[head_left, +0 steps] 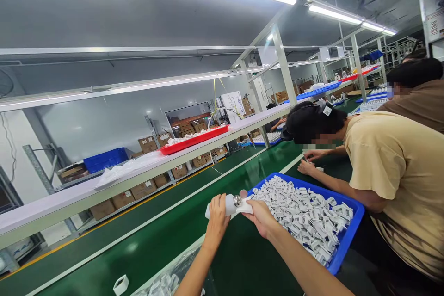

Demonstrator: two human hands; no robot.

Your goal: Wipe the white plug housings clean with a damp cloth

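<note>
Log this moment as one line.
left hand: holds white bottle | right hand: holds white piece at metal top | blue tray: heaped with white parts

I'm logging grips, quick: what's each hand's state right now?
Left hand: closed around a bottle.
Right hand: closed, holding a white piece by the bottle's metal top.

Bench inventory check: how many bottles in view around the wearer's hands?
1: the white bottle in the left hand, its metal top by the white piece in the right hand. Others may be hidden.
</note>
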